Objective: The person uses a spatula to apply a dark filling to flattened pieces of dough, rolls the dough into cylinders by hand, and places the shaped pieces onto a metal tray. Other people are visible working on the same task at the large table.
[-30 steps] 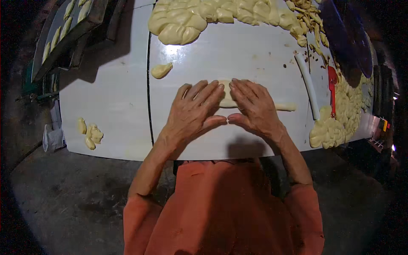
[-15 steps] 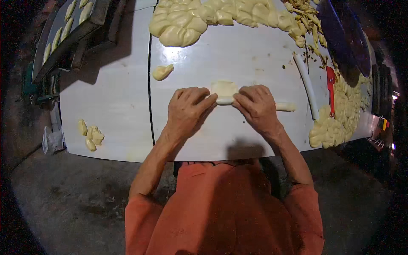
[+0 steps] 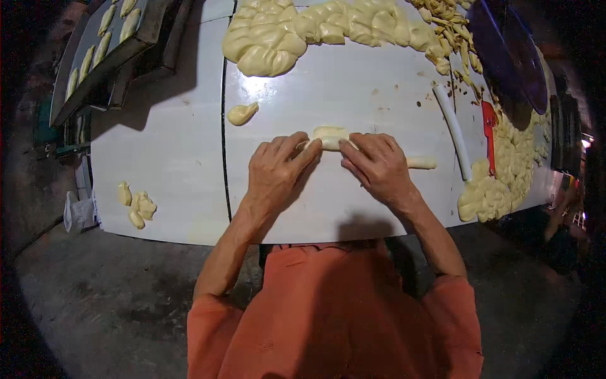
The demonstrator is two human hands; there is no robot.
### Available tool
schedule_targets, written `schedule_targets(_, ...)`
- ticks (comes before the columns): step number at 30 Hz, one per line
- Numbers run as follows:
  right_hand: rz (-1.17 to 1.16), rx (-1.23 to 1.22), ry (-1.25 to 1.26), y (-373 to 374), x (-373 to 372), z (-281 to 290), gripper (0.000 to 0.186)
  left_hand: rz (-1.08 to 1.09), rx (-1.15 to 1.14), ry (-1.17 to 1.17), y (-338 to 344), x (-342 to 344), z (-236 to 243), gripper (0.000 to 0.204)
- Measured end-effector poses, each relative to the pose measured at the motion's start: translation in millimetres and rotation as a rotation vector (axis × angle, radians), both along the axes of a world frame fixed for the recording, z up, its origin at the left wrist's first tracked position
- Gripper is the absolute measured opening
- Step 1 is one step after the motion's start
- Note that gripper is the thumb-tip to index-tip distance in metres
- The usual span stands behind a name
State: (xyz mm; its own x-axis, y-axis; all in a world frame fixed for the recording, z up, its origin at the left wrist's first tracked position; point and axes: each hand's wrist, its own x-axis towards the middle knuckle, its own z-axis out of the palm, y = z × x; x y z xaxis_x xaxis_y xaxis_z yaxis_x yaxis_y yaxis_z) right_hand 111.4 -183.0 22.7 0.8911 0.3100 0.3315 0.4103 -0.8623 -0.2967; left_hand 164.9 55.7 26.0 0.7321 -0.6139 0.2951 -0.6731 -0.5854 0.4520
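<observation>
Both hands are pinched close on one small roll of dough [image 3: 331,141], the left hand [image 3: 278,162] at one end, the right hand [image 3: 379,161] at the other; it lies between them on the white table [image 3: 303,208], a flap at its far side. Just beyond the right hand a pale rod [image 3: 421,162] pokes out (dough or wood, I can't tell from here). A small lump [image 3: 243,114] sits farther up to the left. Off right lie a white stick [image 3: 452,132] and a red tool [image 3: 489,136]; a big dough heap [image 3: 268,41] spreads along the far side.
</observation>
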Motion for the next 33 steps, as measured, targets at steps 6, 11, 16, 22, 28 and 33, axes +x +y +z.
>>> schedule_targets(6,-0.103,0.034,0.056,1.5,19.8,7.2,0.039,0.153,-0.032,-0.003,-13.7,13.4,5.6,0.036)
schedule_targets(11,-0.011,-0.031,0.084,1.9,15.6,9.9,0.042,0.106,0.054,-0.031,-14.4,15.7,-0.5,0.035)
schedule_targets(16,-0.054,0.043,0.107,-2.2,31.3,18.0,0.04,0.143,-0.015,0.094,-17.3,26.1,11.1,0.032)
schedule_targets(22,0.017,0.14,0.128,-6.2,33.8,5.5,0.025,0.131,-0.002,0.066,-25.9,28.5,13.0,0.023)
schedule_targets(28,-0.001,0.379,0.352,-49.6,31.6,37.5,0.02,0.08,-0.115,0.248,-55.2,16.2,35.6,0.015)
schedule_targets(33,-0.209,0.385,0.414,-107.2,-3.4,65.3,0.025,-0.042,-0.237,0.283,-111.4,4.6,33.9,0.019)
